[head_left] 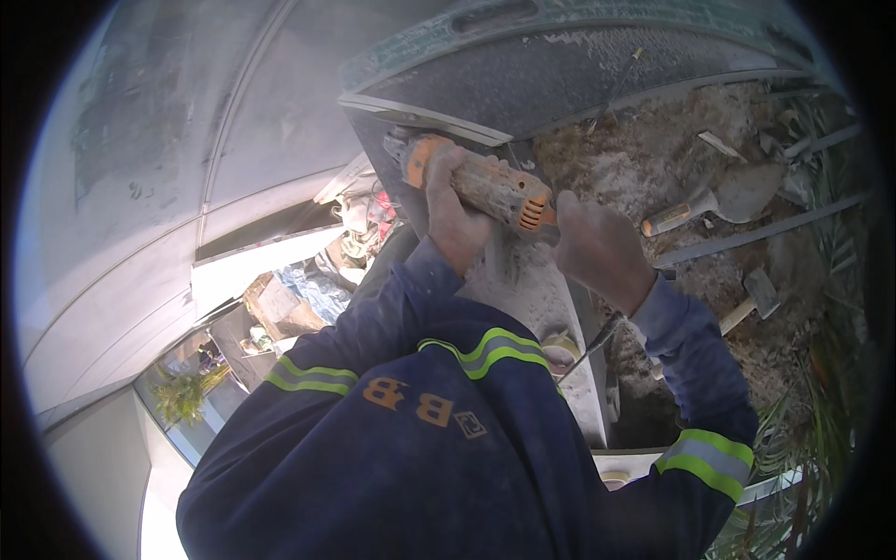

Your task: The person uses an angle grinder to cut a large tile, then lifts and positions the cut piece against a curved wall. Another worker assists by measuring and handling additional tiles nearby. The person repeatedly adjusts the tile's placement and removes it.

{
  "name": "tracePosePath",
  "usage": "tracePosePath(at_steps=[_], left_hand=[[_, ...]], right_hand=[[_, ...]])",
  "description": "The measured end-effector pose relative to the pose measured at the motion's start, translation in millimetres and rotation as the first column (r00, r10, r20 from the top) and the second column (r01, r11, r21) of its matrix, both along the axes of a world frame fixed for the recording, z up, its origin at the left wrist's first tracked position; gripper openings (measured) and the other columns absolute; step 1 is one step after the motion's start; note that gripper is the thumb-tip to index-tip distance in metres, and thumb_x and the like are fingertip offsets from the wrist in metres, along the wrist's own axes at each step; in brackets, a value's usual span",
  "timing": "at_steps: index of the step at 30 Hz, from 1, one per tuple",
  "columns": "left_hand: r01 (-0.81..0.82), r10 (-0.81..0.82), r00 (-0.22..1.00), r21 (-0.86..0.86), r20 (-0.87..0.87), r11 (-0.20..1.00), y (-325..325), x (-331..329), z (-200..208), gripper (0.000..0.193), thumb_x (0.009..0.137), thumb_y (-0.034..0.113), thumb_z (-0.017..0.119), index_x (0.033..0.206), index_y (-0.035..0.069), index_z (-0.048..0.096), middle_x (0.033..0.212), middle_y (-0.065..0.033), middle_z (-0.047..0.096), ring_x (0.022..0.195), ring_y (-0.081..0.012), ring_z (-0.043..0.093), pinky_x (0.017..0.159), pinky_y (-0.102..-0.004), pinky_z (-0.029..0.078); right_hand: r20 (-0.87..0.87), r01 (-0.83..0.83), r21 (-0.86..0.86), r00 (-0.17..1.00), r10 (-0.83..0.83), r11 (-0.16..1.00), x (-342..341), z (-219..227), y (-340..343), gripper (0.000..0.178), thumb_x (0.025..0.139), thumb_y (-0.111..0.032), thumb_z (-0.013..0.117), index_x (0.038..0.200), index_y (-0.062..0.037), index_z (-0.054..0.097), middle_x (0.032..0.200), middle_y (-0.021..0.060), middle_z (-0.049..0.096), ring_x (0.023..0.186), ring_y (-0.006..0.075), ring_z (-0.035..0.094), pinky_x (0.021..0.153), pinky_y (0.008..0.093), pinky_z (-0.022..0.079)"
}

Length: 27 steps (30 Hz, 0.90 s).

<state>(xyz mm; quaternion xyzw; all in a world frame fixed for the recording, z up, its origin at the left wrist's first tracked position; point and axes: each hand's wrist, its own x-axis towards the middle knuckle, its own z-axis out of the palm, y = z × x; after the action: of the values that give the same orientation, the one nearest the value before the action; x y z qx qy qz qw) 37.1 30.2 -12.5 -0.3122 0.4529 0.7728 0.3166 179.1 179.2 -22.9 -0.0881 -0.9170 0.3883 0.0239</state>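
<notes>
A dusty orange and grey angle grinder [504, 194] lies across both my hands, its head to the left and its vented rear end to the right. My left hand [455, 213] is wrapped round the body close behind the head. At the back end, my right hand [602, 247] is closed round the rear grip. The grinder's head is beside the pale edge of a dark slab [439, 123]. I cannot make out the disc clearly, nor whether it touches the slab. A dark cord [594, 347] hangs below my right wrist.
On the dirt at right are a wide-bladed scraper or trowel [747, 191], a hammer-like tool [761, 294] and a long strip [756, 235]. Palm-like leaves [793, 485] border it. A green-edged frame [597, 19] spans the top. Cardboard [280, 303] and cloths lie left.
</notes>
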Motion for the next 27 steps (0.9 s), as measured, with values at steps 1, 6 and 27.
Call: tracePosePath(at_steps=[1, 6, 27], left_hand=[[-0.012, 0.012, 1.0, -0.021, -0.002, 1.0, 2.5, 2.1, 3.0, 0.061, 0.089, 0.027, 0.068, 0.139, 0.005, 0.039, 0.125, -0.0189, 0.048, 0.121, -0.0354, 0.051, 0.108, -0.0561, 0.042], [-0.001, 0.001, 1.0, -0.003, -0.018, 1.0, 2.2, 1.9, 1.6, 0.06, 0.09, 0.027, 0.067, 0.138, 0.003, 0.039, 0.125, -0.0189, 0.049, 0.119, -0.0357, 0.052, 0.108, -0.056, 0.043], [0.0, 0.0, 1.0, 0.012, 0.006, 1.0, 7.9, 9.5, 5.2, 0.054, 0.092, 0.026, 0.066, 0.134, 0.005, 0.042, 0.123, -0.0188, 0.05, 0.121, -0.0359, 0.052, 0.108, -0.0557, 0.043]], right_hand=[[-0.003, -0.001, -0.003, 1.0, 0.001, 1.0, 0.7, 2.3, 0.9, 0.014, 0.077, -0.006, 0.068, 0.081, -0.0043, 0.055, 0.06, 0.0135, 0.061, 0.053, 0.0307, 0.067, 0.047, 0.0413, 0.054], [0.015, 0.0, -0.018, 1.0, 0.0, 1.0, 1.2, 0.6, 1.2, 0.014, 0.077, -0.007, 0.068, 0.083, -0.004, 0.056, 0.062, 0.0139, 0.063, 0.057, 0.0312, 0.068, 0.05, 0.0418, 0.055], [0.097, -0.008, -0.062, 0.995, 0.015, 0.998, 7.1, 5.8, 6.6, 0.012, 0.081, -0.007, 0.067, 0.085, -0.0035, 0.056, 0.067, 0.0164, 0.065, 0.064, 0.0351, 0.07, 0.058, 0.0446, 0.056]])
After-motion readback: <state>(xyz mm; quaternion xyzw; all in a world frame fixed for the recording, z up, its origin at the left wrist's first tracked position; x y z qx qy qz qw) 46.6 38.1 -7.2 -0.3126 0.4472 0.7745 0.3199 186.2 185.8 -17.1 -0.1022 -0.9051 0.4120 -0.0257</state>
